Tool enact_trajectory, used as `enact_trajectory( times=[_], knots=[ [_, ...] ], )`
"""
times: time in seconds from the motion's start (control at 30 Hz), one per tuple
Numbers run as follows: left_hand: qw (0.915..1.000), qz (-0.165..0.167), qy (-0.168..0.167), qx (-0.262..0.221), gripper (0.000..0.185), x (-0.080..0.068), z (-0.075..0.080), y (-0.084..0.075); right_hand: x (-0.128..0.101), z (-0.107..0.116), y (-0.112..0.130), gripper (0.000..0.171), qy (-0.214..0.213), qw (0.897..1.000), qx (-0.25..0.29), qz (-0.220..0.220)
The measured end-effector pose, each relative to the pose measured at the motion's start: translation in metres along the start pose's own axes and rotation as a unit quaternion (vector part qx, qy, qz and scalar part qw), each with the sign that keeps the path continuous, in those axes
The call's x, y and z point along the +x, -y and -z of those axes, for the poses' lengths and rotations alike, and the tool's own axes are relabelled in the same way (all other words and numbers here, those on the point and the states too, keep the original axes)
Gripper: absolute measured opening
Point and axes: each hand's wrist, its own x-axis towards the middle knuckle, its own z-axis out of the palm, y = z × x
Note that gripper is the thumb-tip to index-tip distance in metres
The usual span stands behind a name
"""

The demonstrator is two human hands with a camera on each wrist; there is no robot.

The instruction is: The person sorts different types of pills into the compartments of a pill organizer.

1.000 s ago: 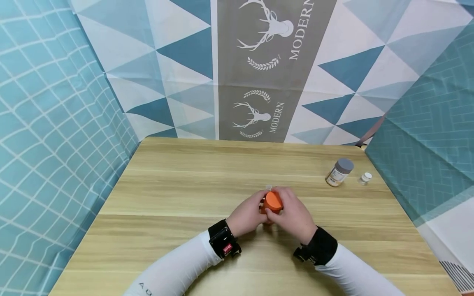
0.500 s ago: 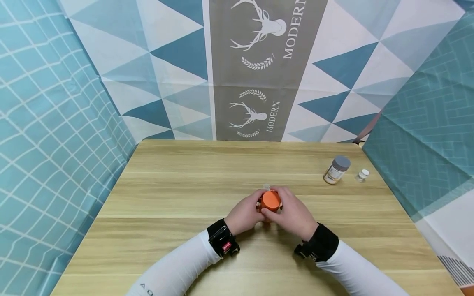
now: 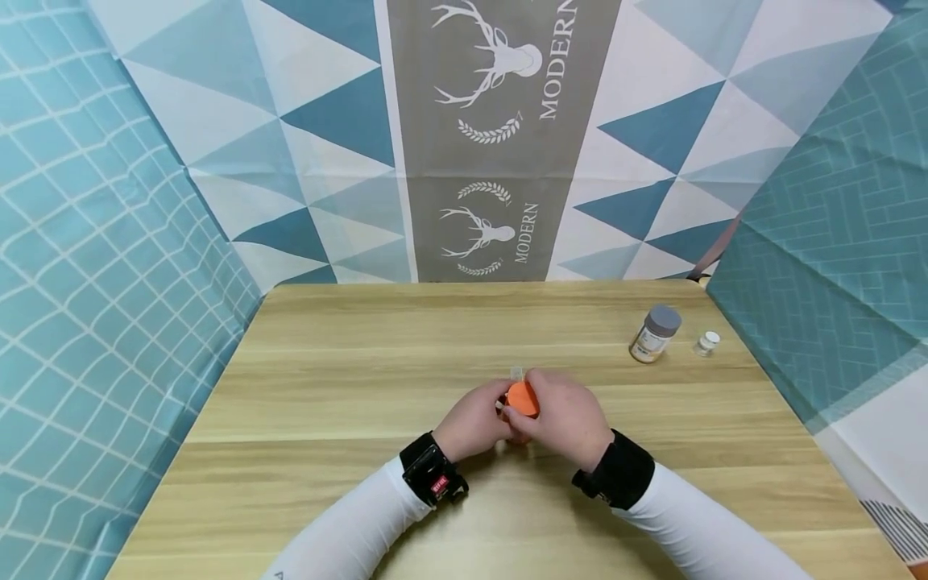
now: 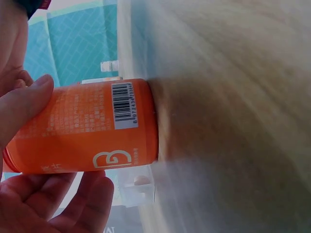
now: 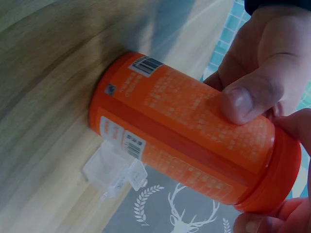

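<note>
Orange cylindrical plastic bottle (image 5: 189, 131) stood upright on wooden surface (image 3: 348, 379), mid-front. Body clasped by left hand (image 3: 474, 419), cap end gripped by right hand (image 3: 569, 419). Judged light, rigid, smooth-labelled (slippery); hold best taken around body.

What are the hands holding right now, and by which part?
Both hold the orange bottle, which stands on the table. The left hand grips its labelled body; the right hand grips around the cap end.
</note>
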Motion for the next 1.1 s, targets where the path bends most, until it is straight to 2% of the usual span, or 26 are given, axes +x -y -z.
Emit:
enact_trajectory(
  times=[0.17, 0.43, 0.6, 0.7, 0.77, 0.87, 1.0, 1.1],
  knots=[
    [0.9999, -0.004, 0.003, 0.015, 0.039, 0.0, 0.0, 0.0, -0.001, -0.002, -0.003, 0.036, -0.009, 0.999, -0.006, 0.034],
    [0.9991, -0.004, -0.016, 0.039, 0.043, 0.0, -0.004, 0.001, 0.0, -0.005, -0.007, 0.035, -0.013, 0.998, -0.021, 0.058],
    [0.9994, 0.0, -0.005, 0.035, 0.049, 0.001, -0.002, 0.001, 0.0, -0.008, -0.016, 0.036, -0.019, 0.992, -0.036, 0.116],
    [0.9996, 0.002, 0.004, 0.027, 0.049, 0.0, 0.0, 0.001, 0.0, -0.009, -0.019, 0.044, -0.013, 0.987, -0.048, 0.154],
    [0.9998, 0.003, 0.006, 0.02, 0.049, -0.001, 0.0, 0.002, -0.001, -0.008, -0.02, 0.051, -0.001, 0.986, -0.043, 0.163],
    [0.9998, -0.004, 0.007, 0.02, 0.048, 0.0, 0.0, 0.001, -0.002, -0.005, -0.02, 0.057, 0.014, 0.989, -0.029, 0.143],
    [0.9996, -0.018, 0.006, 0.02, 0.05, 0.001, 0.0, 0.001, -0.003, -0.004, -0.015, 0.066, 0.018, 0.997, -0.028, 0.076],
    [0.9997, -0.018, 0.012, 0.008, 0.047, 0.002, -0.001, 0.002, -0.003, -0.004, -0.011, 0.065, 0.013, 0.999, -0.027, 0.028]
  ],
)
